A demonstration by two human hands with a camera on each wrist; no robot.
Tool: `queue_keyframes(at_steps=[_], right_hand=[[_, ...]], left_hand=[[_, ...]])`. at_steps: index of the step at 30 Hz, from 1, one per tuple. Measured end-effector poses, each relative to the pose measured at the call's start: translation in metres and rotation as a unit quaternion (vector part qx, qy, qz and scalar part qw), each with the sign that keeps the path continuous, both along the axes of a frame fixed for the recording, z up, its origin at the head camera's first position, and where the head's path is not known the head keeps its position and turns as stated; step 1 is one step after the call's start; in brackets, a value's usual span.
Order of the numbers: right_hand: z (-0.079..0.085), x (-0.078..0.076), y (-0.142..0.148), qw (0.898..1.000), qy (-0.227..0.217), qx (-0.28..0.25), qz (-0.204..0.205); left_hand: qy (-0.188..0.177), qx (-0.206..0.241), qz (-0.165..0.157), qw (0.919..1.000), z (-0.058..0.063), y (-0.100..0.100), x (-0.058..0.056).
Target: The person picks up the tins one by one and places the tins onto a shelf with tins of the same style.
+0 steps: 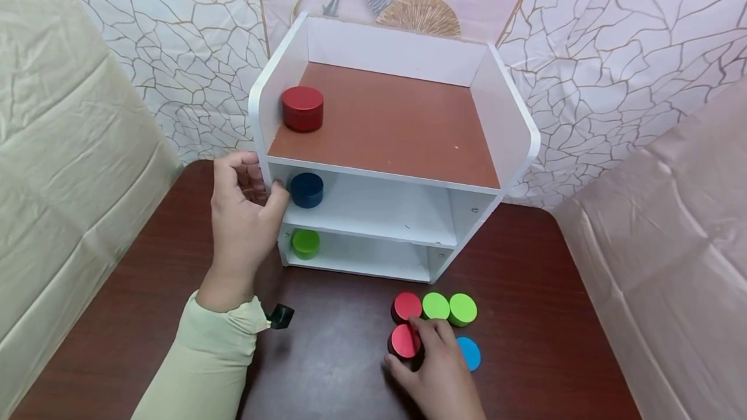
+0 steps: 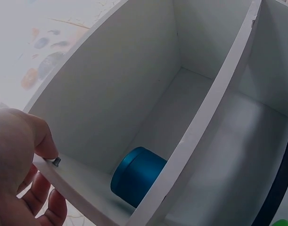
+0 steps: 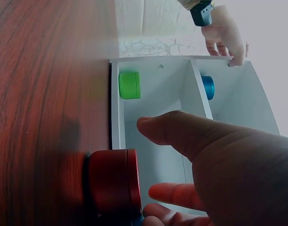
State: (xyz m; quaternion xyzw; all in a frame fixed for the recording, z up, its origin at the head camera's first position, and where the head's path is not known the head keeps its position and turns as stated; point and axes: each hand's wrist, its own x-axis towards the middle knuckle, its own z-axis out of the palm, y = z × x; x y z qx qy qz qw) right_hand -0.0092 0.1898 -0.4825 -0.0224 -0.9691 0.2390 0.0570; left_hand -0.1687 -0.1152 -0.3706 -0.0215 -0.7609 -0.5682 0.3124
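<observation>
My left hand (image 1: 242, 225) grips the left side panel of a small white shelf unit (image 1: 373, 177), thumb on the inner face and fingers outside. Beside that thumb, a dark blue tin (image 1: 306, 190) stands on the middle shelf; in the left wrist view the same blue tin (image 2: 138, 176) shows closer. My right hand (image 1: 440, 368) hovers at the nearer red tin (image 1: 405, 341) on the table, thumb and fingers spread about it. In the right wrist view a gap shows between the fingertips (image 3: 158, 194) and a red tin (image 3: 113, 181).
A larger red tin (image 1: 303, 109) sits on the brown top shelf, and a green tin (image 1: 306, 244) on the bottom one. Another red tin (image 1: 407, 307) and two green tins, one (image 1: 463, 309) at the right, line the dark table (image 1: 327, 342). A blue tin (image 1: 469, 353) is partly hidden.
</observation>
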Motion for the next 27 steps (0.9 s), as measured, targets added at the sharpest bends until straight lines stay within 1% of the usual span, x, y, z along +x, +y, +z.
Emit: queue_keyframes(at_steps=[4, 11, 14, 20, 27], right_hand=[[0.0009, -0.0015, -0.001, 1.0, -0.003, 0.003, -0.001], [0.0018, -0.004, -0.0018, 0.999, -0.027, 0.019, -0.004], [0.0022, -0.0044, -0.0017, 0.999, -0.029, 0.023, -0.004], [0.002, -0.0037, 0.0006, 1.0, -0.015, 0.013, 0.01], [0.0026, -0.0038, 0.0029, 0.999, -0.027, 0.018, 0.023]], left_hand=[[0.004, -0.002, -0.004, 1.0, 0.0008, -0.0003, 0.0005], [0.001, 0.0, -0.005, 1.0, 0.0012, -0.0002, 0.0015], [0.001, 0.0, -0.005, 1.0, 0.0012, -0.0003, 0.0021], [0.005, -0.001, -0.006, 1.0, 0.0015, -0.0005, 0.0019], [0.008, -0.002, -0.008, 0.9999, 0.0009, -0.001, 0.0013]])
